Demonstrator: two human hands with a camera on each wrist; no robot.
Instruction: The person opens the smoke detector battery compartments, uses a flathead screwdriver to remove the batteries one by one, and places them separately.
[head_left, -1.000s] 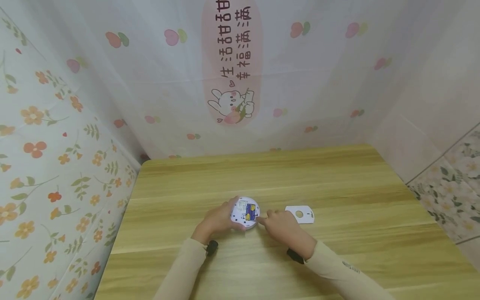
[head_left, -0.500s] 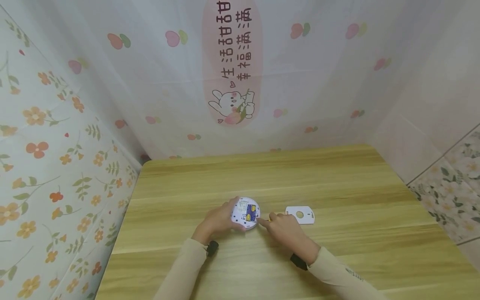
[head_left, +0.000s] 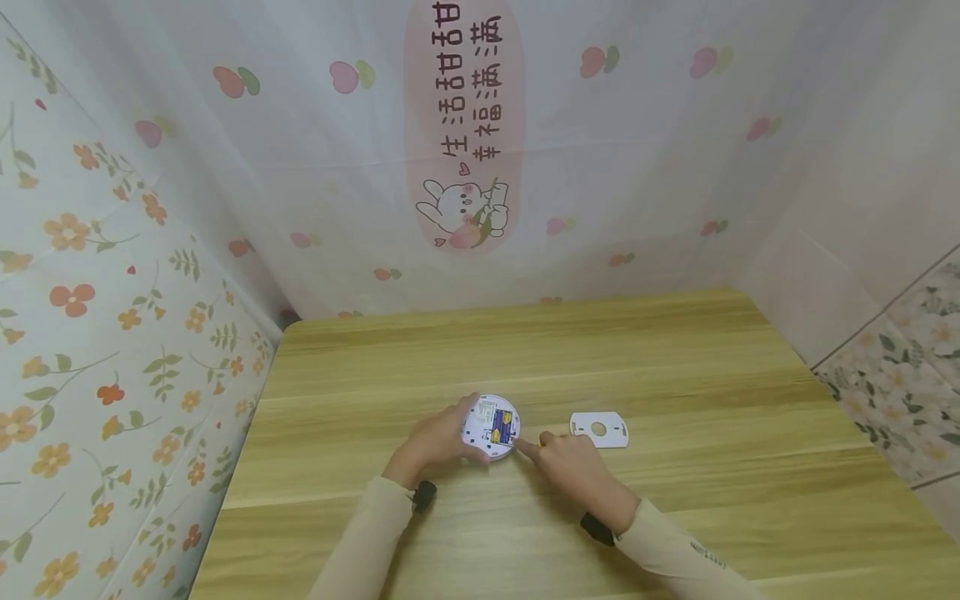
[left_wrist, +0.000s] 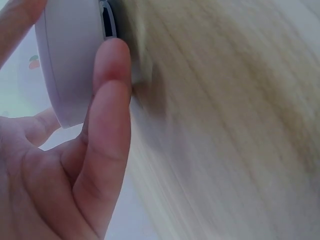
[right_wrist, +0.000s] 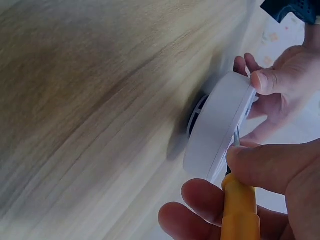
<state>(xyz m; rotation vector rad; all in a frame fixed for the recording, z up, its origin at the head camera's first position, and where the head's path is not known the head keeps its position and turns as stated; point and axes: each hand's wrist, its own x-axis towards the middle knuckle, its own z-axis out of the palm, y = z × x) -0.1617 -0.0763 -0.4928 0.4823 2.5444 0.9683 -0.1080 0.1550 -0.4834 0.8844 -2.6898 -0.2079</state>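
A round white smoke detector (head_left: 477, 423) stands on the wooden table, its back face with a label and a blue-and-yellow battery compartment (head_left: 502, 427) turned up. My left hand (head_left: 437, 437) grips its left side, thumb and fingers around the rim. In the right wrist view, my right hand (right_wrist: 280, 170) holds a screwdriver (right_wrist: 240, 212) by its yellow handle. Its thin metal shaft (right_wrist: 236, 137) reaches the back face of the smoke detector. Whether the tip touches the battery compartment cannot be told. The black vented front of the detector faces the tabletop.
To the right of my right hand lies a white mounting plate (head_left: 617, 430) with a round hole in its middle. The wooden table (head_left: 525, 350) ends at a printed curtain (head_left: 637, 167) behind. Another floral curtain (head_left: 112, 350) hangs along the left side.
My right hand has shifted slightly right and toward me, uncovering more of the mounting plate. The left hand and the smoke detector stay in place.
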